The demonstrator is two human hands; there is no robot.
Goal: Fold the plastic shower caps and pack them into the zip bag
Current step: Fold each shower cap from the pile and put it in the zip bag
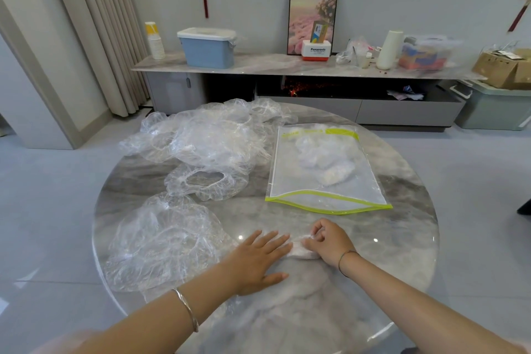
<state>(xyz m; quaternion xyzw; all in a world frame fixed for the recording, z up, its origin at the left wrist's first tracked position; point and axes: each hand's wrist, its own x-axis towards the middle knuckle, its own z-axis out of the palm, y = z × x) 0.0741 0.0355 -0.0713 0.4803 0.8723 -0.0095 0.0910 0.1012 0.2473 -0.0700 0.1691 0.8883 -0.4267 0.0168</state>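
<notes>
While being folded, cap in work (298,251): narrow whitish strip close to the near edge of the tabletop (402,238), right of centre, lying between both grips and touched by each.
Left grip (258,256): released, fingers straight and laid flat, tips on the strip's left end; judged to pin the slippery film, press air out and prevent spring-back.
Right grip (327,241): clenched on the strip's right end, fingers curled, thumb and fingertips pinching; judged to be turning that end over for the next fold.
Zip bag (324,181): flat toward the right edge, just beyond the right grip and apart from it; green-banded end toward the far edge, gusset end toward the near edge. Mouth parted or sealed, not determinable. Judged set within short reach of the folding spot.
Packed caps (324,158): white bundles inside the bag, in the half toward the far edge; count not readable.
Loose caps (212,135): crumpled clear heap at the far-left edge; ring-up cap (207,181) just nearer, elastic opening upward; spread cap (161,238) at the near-left edge. Judged kept left, away from the bag, as waiting stock.
Progress: partly done, by judgement; several caps not yet folded.
Risk: film likely to reopen on release; hold advisable until inside the bag.
</notes>
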